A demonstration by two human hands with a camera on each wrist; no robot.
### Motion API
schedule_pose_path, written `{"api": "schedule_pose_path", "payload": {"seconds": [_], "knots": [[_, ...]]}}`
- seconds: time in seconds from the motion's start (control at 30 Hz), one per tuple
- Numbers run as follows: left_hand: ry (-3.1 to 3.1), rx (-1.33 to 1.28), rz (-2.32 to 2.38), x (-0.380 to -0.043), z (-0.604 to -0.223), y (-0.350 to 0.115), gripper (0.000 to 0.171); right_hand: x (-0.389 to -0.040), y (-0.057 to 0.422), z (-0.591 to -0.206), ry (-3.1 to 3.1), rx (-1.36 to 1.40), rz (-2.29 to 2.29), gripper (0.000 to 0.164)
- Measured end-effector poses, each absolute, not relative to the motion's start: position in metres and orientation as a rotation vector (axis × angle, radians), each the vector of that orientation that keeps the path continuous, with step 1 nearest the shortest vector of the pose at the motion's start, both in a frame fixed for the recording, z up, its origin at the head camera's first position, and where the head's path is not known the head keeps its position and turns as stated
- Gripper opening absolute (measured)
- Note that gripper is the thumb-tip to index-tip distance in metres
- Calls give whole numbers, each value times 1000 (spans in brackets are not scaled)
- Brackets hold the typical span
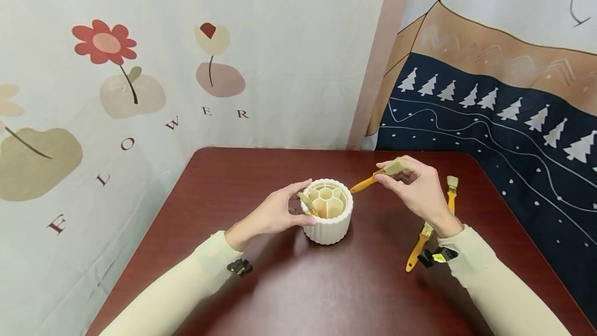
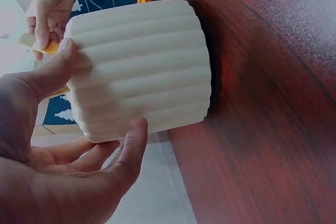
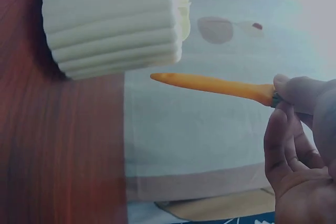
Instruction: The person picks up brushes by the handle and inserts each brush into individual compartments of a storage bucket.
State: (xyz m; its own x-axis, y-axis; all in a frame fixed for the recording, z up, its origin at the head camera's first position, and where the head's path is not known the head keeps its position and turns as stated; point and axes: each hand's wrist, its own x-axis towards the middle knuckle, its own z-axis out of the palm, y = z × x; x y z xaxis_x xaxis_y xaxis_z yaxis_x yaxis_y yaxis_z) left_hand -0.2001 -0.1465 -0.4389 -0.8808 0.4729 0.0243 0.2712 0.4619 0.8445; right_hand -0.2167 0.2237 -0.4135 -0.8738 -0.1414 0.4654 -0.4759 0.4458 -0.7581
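Observation:
A white ribbed desk organizer (image 1: 328, 231) stands on the table, its round inside split into compartments about a central ring. My left hand (image 1: 274, 212) grips it from the left, thumb on the near side and fingers on the far side. One paintbrush (image 1: 306, 202) leans in a left compartment, bristles up. Right of the organizer, my right hand (image 1: 422, 191) pinches another paintbrush (image 1: 365, 184) near its ferrule. Its bristles lie toward the palm, and the orange handle (image 3: 215, 84) points left and down, with its tip close by the organizer's rim.
Two more paintbrushes lie on the table at the right: one (image 1: 418, 250) beside my right wrist, the other (image 1: 451, 193) farther back. The dark red table (image 1: 224, 180) meets a flower-printed curtain (image 1: 298, 66) at the back and a navy tree-patterned cloth (image 1: 466, 123) at right.

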Motion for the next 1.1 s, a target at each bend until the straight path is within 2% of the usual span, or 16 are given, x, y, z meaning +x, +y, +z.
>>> {"api": "schedule_pose_path", "payload": {"seconds": [0.2,0.43,0.6,0.87,1.1], "knots": [[2582,614,1384,-189,-442,-148,107,-208,217,-404,-2303,510,1375,36],[2815,369,1395,-168,-444,-134,109,-201,210,-390,-2197,569,1409,37],[2878,298,1404,-160,-446,-120,110,-197,202,-382,-2127,678,1423,40],[2879,287,1441,-159,-450,-112,90,-193,186,-379,-2100,844,1438,35],[2876,332,1431,-161,-451,-114,83,-191,176,-384,-2108,949,1416,38]]}}
